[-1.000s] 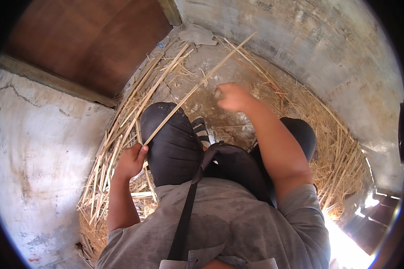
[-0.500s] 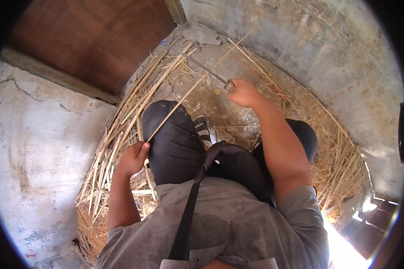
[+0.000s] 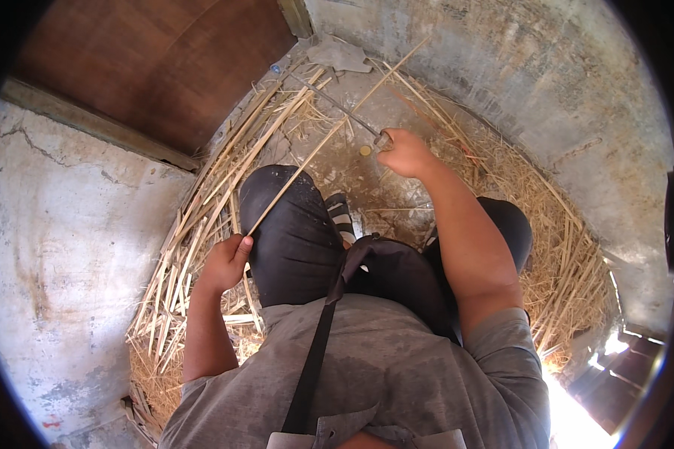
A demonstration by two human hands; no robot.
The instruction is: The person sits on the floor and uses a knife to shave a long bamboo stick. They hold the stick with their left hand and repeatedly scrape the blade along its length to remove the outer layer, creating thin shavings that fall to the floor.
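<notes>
My left hand (image 3: 226, 263) is closed on the near end of a long, thin bamboo strip (image 3: 301, 170). The strip slants over my left knee toward the far wall. My right hand (image 3: 408, 153) grips the handle of a long, narrow-bladed knife (image 3: 329, 99), whose dark blade points away to the far left. Blade and strip cross ahead of my knees; whether they touch there is hard to make out.
Split bamboo strips (image 3: 191, 232) lie piled along the left wall (image 3: 60, 262). Fine shavings (image 3: 554, 269) heap up on the right beside the concrete wall (image 3: 524, 82). A brown wooden panel (image 3: 165, 67) stands at the far left. A small round yellowish object (image 3: 365, 150) lies on the floor.
The bamboo strip's far end has shifted slightly up and to the right. Both hands keep their grips and have hardly moved.
</notes>
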